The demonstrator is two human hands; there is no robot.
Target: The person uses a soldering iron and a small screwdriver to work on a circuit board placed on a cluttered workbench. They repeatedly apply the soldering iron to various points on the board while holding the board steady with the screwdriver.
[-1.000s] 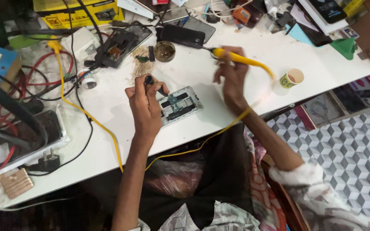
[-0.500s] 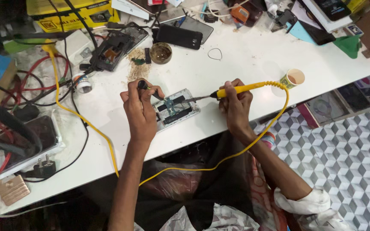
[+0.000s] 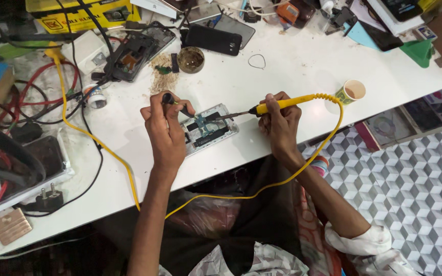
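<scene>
Left grip: left hand [image 3: 163, 134] closed around a small dark-handled tool [image 3: 176, 104], tip angled down onto the opened phone [image 3: 208, 129].
Right grip: right hand [image 3: 281, 124] closed around the yellow soldering iron [image 3: 282, 104], its metal tip reaching left to the phone's upper edge.
Opened phone: lies flat on the white desk [image 3: 292, 66], between the two hands, near the desk's front edge, insides facing up.
Far left: black plug [image 3: 48, 200] near the front edge; red and black wires [image 3: 31, 102] behind it.
Centre rear: dismantled black phone [image 3: 134, 51], small round tin [image 3: 191, 59], black phone [image 3: 211, 39].
Yellow cord [image 3: 328, 138]: loops from the iron's rear down off the desk and across the lap.
Right: paper cup [image 3: 351, 92], just beyond the iron's handle.
</scene>
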